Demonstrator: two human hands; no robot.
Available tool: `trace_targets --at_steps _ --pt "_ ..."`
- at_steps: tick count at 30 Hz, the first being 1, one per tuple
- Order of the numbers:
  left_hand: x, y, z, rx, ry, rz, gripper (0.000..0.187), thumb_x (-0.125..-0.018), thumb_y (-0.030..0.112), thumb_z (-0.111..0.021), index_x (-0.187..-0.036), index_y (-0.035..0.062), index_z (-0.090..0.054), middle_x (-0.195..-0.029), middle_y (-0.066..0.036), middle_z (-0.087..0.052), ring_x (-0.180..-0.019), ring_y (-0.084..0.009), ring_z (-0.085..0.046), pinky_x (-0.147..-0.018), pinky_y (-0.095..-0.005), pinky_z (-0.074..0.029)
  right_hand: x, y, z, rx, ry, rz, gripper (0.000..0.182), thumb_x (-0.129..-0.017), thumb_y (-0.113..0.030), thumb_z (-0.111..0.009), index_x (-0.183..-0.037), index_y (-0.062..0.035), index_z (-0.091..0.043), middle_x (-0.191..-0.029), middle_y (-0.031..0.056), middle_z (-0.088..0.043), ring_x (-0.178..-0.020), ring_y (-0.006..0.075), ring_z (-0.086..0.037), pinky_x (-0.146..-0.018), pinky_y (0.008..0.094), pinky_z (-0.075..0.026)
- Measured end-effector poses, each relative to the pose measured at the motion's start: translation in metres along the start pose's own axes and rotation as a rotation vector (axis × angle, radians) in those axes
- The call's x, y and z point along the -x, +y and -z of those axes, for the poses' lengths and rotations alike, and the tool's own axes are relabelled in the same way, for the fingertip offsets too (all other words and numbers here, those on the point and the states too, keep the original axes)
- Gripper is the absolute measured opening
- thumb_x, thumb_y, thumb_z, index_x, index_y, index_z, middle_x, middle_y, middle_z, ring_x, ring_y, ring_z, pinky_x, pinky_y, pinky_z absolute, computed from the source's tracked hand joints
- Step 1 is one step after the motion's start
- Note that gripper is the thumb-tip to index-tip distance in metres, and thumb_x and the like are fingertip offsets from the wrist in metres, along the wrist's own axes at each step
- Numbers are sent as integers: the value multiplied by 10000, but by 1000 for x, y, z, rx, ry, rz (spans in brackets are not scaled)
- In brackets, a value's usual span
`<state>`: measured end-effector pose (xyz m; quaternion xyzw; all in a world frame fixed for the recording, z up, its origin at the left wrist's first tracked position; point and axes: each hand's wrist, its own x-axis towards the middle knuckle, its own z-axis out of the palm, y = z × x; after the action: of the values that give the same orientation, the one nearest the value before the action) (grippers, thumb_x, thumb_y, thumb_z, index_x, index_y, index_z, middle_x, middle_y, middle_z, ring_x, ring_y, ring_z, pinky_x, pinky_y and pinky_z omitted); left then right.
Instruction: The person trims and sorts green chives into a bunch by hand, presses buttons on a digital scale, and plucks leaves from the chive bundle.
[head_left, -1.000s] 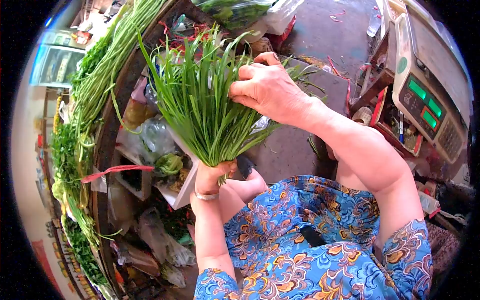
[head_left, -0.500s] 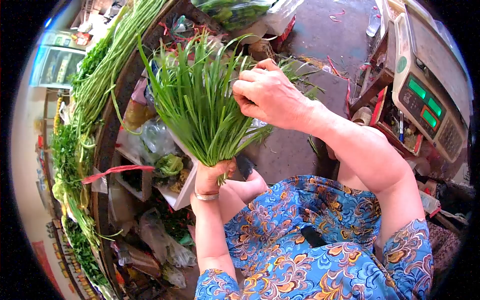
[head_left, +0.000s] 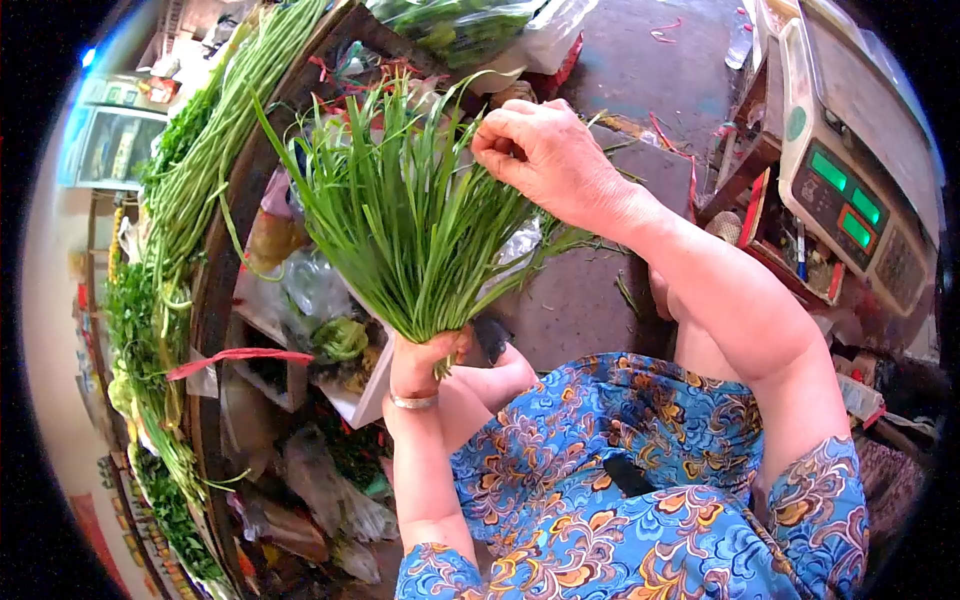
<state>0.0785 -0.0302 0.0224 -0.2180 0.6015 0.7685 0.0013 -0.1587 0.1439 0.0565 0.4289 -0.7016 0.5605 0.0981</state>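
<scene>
A fanned bunch of garlic chives (head_left: 405, 210) stands upright in front of me, its long green blades spreading up and outward. My left hand (head_left: 430, 362) wraps round the stems at its base, with a few cut ends poking out below the fingers. At the upper right edge of the bunch is my right hand (head_left: 545, 155), thumb and fingers pinched together against the blade tips. Whatever lies between those fingertips is too small to make out. Some stray blades lean out to the right, under my right wrist.
Long beans (head_left: 225, 130) and leafy greens (head_left: 140, 310) line a stall edge at left, where a red tie (head_left: 240, 358) hangs. A digital scale (head_left: 840, 190) stands at right. Plastic bags (head_left: 325, 480) lie low at left; chive scraps lie on the floor (head_left: 585, 310).
My right hand has moved slightly upward, still pinched. The chives have tilted a little to the left and fanned wider, while my left hand keeps its hold on the stems.
</scene>
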Motion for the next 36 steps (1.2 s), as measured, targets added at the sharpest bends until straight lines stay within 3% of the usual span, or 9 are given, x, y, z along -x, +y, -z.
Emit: trace_targets --at_steps 6,9,15,21,23,25,29,33,36 --pt "1 -1 -4 -7 -18 8 391 -660 123 -755 -988 -36 -613 -762 -106 -637 -597 -180 -584 -504 -268 -460 5 -9 3 229 -131 70 204 -771 -171 -714 -959 -107 -668 -872 51 -578 -883 239 -572 -857 363 -371" --pt "2 0 -8 -122 35 -18 368 -621 174 -757 -893 -28 -615 -704 -114 -612 -579 -197 -563 -481 -288 -428 4 -1 -2 312 -115 177 143 -763 -206 -684 -874 -118 -663 -845 66 -602 -861 269 -606 -814 422 -390" --pt "1 0 -5 -169 7 8 356 -622 178 -757 -868 -34 -611 -698 -125 -607 -559 -206 -552 -477 -298 -419 6 1 -4 255 -113 236 141 -748 -209 -686 -835 -102 -655 -813 71 -600 -826 259 -609 -830 423 -391" --pt "2 3 -8 -77 4 -22 377 -629 168 -756 -907 -34 -598 -701 -134 -596 -553 -217 -534 -486 -318 -403 4 1 -5 -34 -84 -31 98 -732 -169 -656 -788 -89 -643 -719 102 -605 -741 317 -614 -704 421 -460" --pt "2 2 -7 -52 -22 -40 384 -638 186 -761 -910 -30 -597 -685 -134 -586 -558 -208 -531 -487 -314 -400 4 4 -8 -105 -9 -44 121 -736 -177 -657 -769 -62 -635 -705 129 -623 -676 302 -621 -614 395 -478" --pt "2 -3 -3 -68 -15 -44 386 -643 196 -762 -905 -34 -597 -680 -136 -584 -552 -204 -528 -480 -311 -396 -3 8 3 -355 -120 -279 150 -753 -168 -661 -793 -24 -646 -667 128 -617 -613 187 -591 -608 341 -482" --pt "2 -2 -1 -101 -27 -56 378 -648 210 -766 -865 -47 -594 -647 -134 -572 -508 -197 -508 -452 -302 -375 -10 22 20 -167 98 -137 163 -775 -168 -658 -840 -18 -651 -738 127 -631 -689 229 -632 -674 341 -497" --pt "0 -3 3 -136 -56 -69 357 -639 206 -766 -815 -49 -590 -611 -122 -558 -469 -191 -486 -435 -299 -359 -12 20 36 -37 116 -91 151 -797 -139 -646 -873 -9 -635 -752 144 -629 -708 254 -636 -676 357 -496" --pt "0 -6 6 -38 -73 -9 383 -604 86 -693 -958 -32 -603 -668 -107 -597 -525 -169 -534 -455 -256 -406 -12 22 34 -146 81 -130 153 -801 -122 -639 -900 -7 -627 -755 150 -631 -706 267 -633 -675 363 -496"
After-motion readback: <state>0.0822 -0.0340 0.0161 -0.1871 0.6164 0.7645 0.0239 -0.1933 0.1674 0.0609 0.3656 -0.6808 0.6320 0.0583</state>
